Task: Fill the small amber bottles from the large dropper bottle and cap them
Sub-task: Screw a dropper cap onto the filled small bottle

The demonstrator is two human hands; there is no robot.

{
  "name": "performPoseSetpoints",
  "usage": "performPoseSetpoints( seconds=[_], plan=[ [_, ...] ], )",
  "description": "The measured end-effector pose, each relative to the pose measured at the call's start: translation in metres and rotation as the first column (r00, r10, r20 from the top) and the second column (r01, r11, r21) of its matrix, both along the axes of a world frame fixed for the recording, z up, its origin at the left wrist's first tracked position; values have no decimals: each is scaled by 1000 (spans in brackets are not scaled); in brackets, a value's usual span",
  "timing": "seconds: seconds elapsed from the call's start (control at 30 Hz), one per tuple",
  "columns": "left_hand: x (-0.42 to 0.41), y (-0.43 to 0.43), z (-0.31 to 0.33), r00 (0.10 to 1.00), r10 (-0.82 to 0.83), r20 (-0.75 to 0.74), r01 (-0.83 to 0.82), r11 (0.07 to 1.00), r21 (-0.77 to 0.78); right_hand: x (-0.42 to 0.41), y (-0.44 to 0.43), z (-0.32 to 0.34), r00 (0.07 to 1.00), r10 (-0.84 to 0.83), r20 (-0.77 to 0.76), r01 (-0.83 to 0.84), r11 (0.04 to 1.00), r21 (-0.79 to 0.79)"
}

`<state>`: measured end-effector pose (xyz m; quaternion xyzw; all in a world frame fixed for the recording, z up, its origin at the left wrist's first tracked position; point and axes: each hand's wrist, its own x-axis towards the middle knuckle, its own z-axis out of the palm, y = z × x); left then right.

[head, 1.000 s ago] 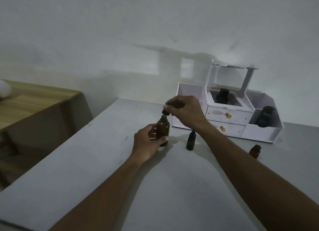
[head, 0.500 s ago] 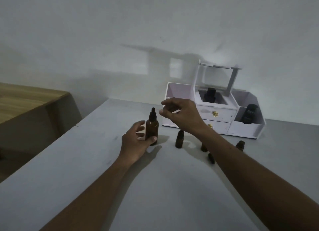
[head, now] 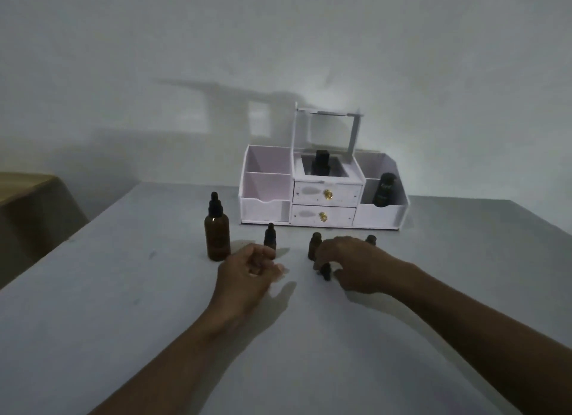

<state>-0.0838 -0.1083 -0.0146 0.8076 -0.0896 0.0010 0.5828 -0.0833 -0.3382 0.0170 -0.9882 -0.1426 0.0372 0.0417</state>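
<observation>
Both forearms reach out low over the grey table (head: 123, 321). The left hand (head: 247, 272) hovers with fingers loosely curled, holding nothing. The right hand (head: 356, 266) arches palm down, fingertips pinching a small dark cap (head: 325, 272) against the table. Just beyond its knuckles stand two uncapped small amber bottles (head: 315, 244) (head: 370, 238); a capped small bottle (head: 270, 236) stands behind the left hand, and the large dropper bottle (head: 217, 235) stands to its left. Farther back, in a white organiser (head: 266, 210), a black bottle (head: 383, 190) bears pale, unreadable lettering.

Black bottle (head: 383, 190) label: seemingly illegible.
</observation>
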Motion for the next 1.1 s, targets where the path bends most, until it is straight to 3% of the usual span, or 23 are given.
performPoseSetpoints(
  seconds=[0.13,0.23,0.33,0.4,0.57,0.7,1.1],
  plan=[
    [6,-33,-5,999,-15,47,13,999,39,0,-3,-14,1000,-12,0,12,1000,-16],
    [12,-52,-9,999,14,28,-15,999,29,0,-11,-7,994,-51,95,37,988,151],
    [19,-67,-9,999,35,-5,-35,998,43,3,-21,5,952,-190,241,36,850,525],
    [29,-79,-15,999,42,7,-42,998,53,13,-24,5,901,-303,312,9,730,683],
    [42,-90,-19,999,26,28,-28,997,75,34,-15,1,866,-411,284,-32,521,853],
    [48,-93,-22,998,9,57,-13,997,70,43,-11,-4,883,-409,231,-29,443,896],
    [49,-97,-21,994,1,107,-4,1000,25,47,-6,-32,883,-391,259,34,605,795]
  ],
)
